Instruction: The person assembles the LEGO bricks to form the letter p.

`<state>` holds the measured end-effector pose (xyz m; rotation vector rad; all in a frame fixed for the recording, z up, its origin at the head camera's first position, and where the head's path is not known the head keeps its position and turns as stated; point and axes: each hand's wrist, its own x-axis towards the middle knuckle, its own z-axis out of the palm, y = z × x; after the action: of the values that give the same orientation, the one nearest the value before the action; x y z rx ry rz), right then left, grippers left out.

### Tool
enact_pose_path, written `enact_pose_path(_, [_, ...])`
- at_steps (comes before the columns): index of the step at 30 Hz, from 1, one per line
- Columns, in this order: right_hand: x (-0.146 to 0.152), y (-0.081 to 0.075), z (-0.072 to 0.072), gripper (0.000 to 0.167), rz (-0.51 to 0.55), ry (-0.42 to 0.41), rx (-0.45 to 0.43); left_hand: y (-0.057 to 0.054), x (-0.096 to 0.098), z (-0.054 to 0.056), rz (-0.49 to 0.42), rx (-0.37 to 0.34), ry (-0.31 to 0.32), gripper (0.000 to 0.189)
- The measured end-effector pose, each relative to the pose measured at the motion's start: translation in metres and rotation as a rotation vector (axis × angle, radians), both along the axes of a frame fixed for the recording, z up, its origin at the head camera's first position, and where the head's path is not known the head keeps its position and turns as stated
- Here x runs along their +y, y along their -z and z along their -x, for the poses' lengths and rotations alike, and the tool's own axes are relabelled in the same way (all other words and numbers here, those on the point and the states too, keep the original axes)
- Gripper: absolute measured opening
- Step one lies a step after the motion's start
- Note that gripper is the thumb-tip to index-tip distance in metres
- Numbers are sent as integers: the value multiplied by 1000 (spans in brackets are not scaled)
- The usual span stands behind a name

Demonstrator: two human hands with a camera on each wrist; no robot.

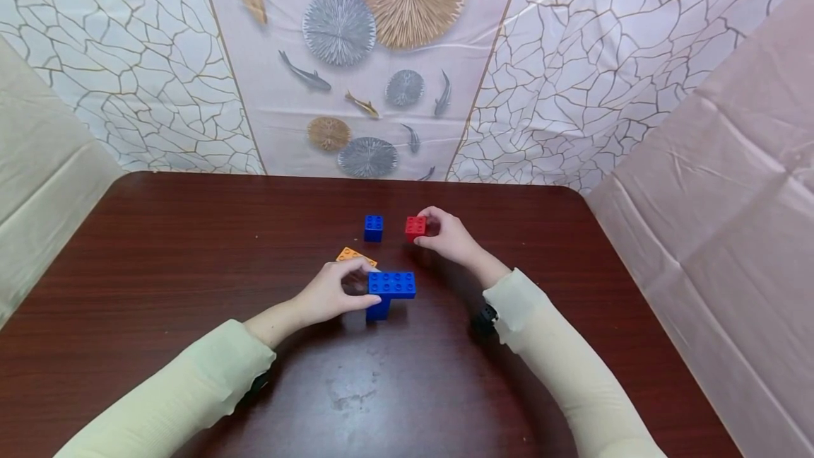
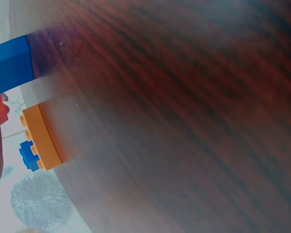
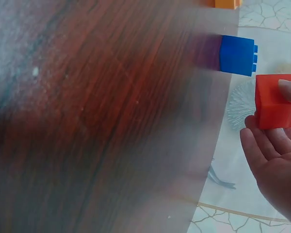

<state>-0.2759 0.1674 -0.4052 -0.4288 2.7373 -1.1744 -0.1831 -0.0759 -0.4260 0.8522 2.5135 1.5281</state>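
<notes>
My left hand [image 1: 327, 293] pinches the left end of a long blue building brick [image 1: 400, 284] between thumb and fingers. Below that brick is a smaller blue block [image 1: 378, 309], its upper part hidden by it. An orange brick [image 1: 355, 255] lies just behind the left hand, which partly covers it. My right hand [image 1: 450, 237] grips a small red brick [image 1: 415, 227], thumb on one face and fingers on the opposite one. In the right wrist view the red brick [image 3: 276, 102] shows raised from the tabletop.
A small blue brick [image 1: 373, 229] stands on the dark wooden table [image 1: 191, 246], left of the red one and behind the orange brick. Patterned cloth [image 1: 407, 126] hangs along the table's back edge, with plain pale cloth [image 1: 712, 232] at the right side.
</notes>
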Motion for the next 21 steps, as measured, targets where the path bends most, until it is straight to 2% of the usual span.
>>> enact_pose_path(14, [5, -23, -18, 33, 164, 10, 38, -2, 1, -1, 3, -6, 4, 30])
enact_pose_path(21, [1, -37, -27, 37, 203, -5, 21, -2, 0, -1, 0, -14, 1, 29])
